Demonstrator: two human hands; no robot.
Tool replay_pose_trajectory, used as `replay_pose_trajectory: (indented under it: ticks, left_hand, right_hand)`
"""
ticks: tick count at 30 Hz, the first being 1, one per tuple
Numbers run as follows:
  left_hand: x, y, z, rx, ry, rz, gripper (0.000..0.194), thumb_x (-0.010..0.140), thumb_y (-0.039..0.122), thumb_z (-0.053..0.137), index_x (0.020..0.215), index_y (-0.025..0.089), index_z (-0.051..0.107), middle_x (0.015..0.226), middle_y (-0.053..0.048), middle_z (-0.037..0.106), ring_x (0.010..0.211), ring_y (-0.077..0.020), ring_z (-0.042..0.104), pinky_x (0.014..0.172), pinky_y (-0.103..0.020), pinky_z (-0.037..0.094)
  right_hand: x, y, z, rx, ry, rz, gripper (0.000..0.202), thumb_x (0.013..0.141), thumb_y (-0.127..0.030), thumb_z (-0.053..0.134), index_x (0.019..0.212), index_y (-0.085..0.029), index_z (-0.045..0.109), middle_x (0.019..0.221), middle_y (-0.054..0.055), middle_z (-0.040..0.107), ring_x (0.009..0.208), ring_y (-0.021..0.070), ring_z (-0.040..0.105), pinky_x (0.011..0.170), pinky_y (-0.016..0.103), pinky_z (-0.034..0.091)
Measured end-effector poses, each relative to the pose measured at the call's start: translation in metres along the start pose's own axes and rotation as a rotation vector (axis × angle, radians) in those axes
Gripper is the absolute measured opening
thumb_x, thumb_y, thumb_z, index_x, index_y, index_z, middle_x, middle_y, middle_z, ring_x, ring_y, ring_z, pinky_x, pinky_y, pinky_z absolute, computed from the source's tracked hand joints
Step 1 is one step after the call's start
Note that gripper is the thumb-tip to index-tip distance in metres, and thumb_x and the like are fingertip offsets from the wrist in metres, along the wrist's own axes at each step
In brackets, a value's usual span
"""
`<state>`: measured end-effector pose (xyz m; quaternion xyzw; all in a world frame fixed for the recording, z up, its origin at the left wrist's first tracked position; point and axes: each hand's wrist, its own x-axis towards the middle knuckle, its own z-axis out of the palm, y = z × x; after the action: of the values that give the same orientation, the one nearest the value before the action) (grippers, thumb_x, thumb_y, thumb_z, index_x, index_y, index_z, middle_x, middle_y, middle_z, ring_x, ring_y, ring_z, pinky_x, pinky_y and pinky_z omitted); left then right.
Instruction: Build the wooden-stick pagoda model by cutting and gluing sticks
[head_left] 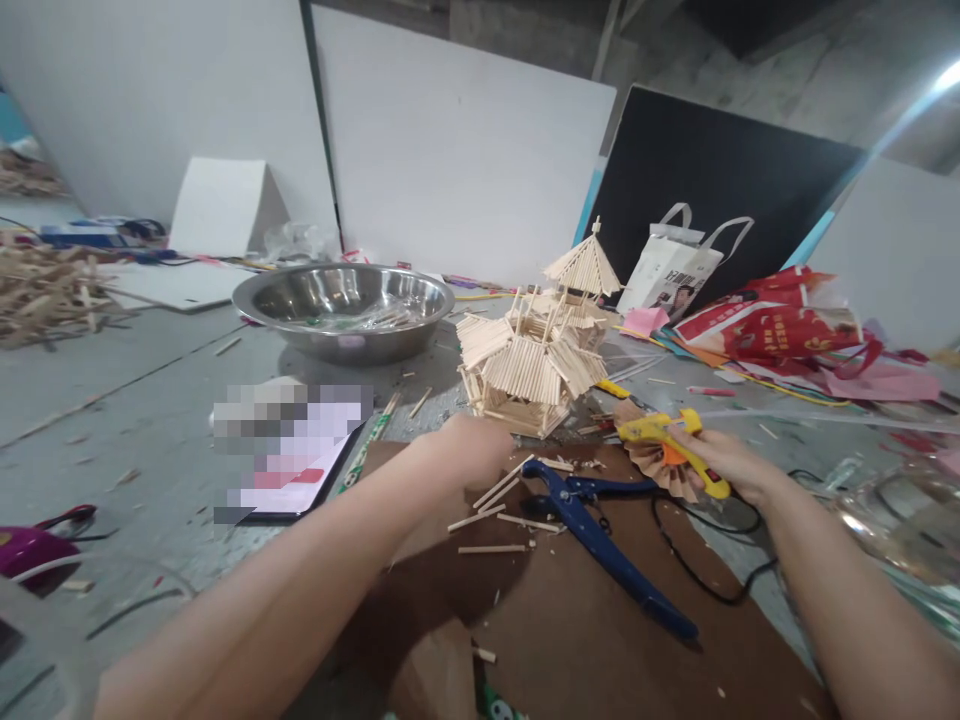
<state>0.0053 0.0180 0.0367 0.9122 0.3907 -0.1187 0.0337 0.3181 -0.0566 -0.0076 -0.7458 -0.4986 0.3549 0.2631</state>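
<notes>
A small pavilion model of thin wooden sticks (529, 365) stands on the table, with a pointed stick roof (583, 262) behind it. Right in front of the model is my left hand (476, 447), its fingers curled downward; whatever they hold is hidden. My right hand (724, 462) grips a yellow hot glue gun (660, 428), its nozzle pointing left. Under the gun lies a pleated brown paper fan shape (664, 468). Blue-handled cutters (611, 560) and several loose sticks (491, 549) rest on a brown board (555, 630) between my arms.
Left of the model is a steel basin (345, 340) with plastic packets inside. A phone (307, 470), partly pixelated, lies nearer me. Red bags (780, 320) and a white carrier bag (667, 265) are at the back right. A black cable (694, 575) loops by my right forearm.
</notes>
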Motion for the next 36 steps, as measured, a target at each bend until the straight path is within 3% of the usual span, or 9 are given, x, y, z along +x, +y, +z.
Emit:
replay_pose_trajectory:
  ticks: [3,4,9,13,17,25,36]
  left_hand:
    - [0.005,-0.031,-0.004,0.045,-0.001,-0.114,0.022,0.061,0.015,0.052,0.078,0.017,0.065,0.081,-0.012,0.065,0.074,-0.0249,0.06,0.062,-0.034,0.046]
    - [0.007,-0.042,-0.005,0.046,0.041,-0.227,0.023,0.061,0.015,0.052,0.08,0.018,0.065,0.084,-0.012,0.065,0.079,-0.0251,0.059,0.065,-0.033,0.046]
    - [0.018,-0.088,-0.002,0.052,0.181,-0.456,0.032,0.072,0.021,0.042,0.098,0.014,0.06,0.099,-0.018,0.059,0.093,-0.0283,0.054,0.073,-0.036,0.043]
    - [0.026,-0.111,0.014,0.034,0.242,-0.498,0.039,0.073,0.025,0.041,0.108,0.015,0.054,0.113,-0.017,0.051,0.106,-0.0297,0.044,0.08,-0.037,0.04]
    - [0.032,-0.127,0.027,-0.003,0.2,-0.523,0.042,0.071,0.017,0.041,0.111,0.019,0.052,0.114,-0.014,0.052,0.105,-0.0286,0.045,0.081,-0.038,0.039]
    - [0.04,-0.124,0.028,-0.011,0.2,-0.533,0.032,0.071,0.023,0.044,0.094,0.012,0.063,0.098,-0.019,0.06,0.096,-0.0277,0.053,0.079,-0.034,0.04]
    - [0.037,-0.109,0.022,-0.007,0.21,-0.556,0.034,0.073,0.031,0.043,0.096,0.014,0.062,0.095,-0.018,0.062,0.093,-0.0272,0.055,0.074,-0.032,0.042]
  right_hand:
    - [-0.003,-0.002,0.0,0.013,0.018,0.027,0.052,0.071,-0.062,0.034,0.049,-0.017,0.048,0.033,0.0,0.048,0.033,0.0103,0.045,0.037,0.023,0.032]
    - [-0.004,-0.003,0.001,0.018,0.027,0.034,0.051,0.071,-0.062,0.034,0.049,-0.017,0.048,0.033,0.0,0.048,0.033,0.0104,0.045,0.037,0.023,0.033]
    - [-0.008,-0.006,0.004,0.049,0.094,0.037,0.049,0.069,-0.062,0.037,0.05,-0.018,0.047,0.034,-0.001,0.048,0.032,0.0094,0.043,0.036,0.022,0.031]
    - [-0.006,-0.005,0.005,0.037,0.105,0.014,0.051,0.067,-0.064,0.039,0.046,-0.018,0.047,0.032,0.0,0.047,0.031,0.009,0.042,0.035,0.022,0.03]
    - [-0.009,-0.009,0.006,0.035,0.087,0.003,0.052,0.066,-0.064,0.04,0.043,-0.018,0.048,0.031,0.0,0.046,0.031,0.0097,0.042,0.035,0.023,0.03]
    - [-0.011,-0.013,0.008,0.021,0.098,0.015,0.053,0.068,-0.063,0.038,0.042,-0.017,0.046,0.031,0.0,0.046,0.03,0.0082,0.04,0.035,0.022,0.029]
    - [-0.01,-0.012,0.006,0.011,0.089,-0.012,0.054,0.069,-0.063,0.037,0.04,-0.018,0.045,0.031,0.001,0.047,0.031,0.0087,0.042,0.035,0.022,0.029]
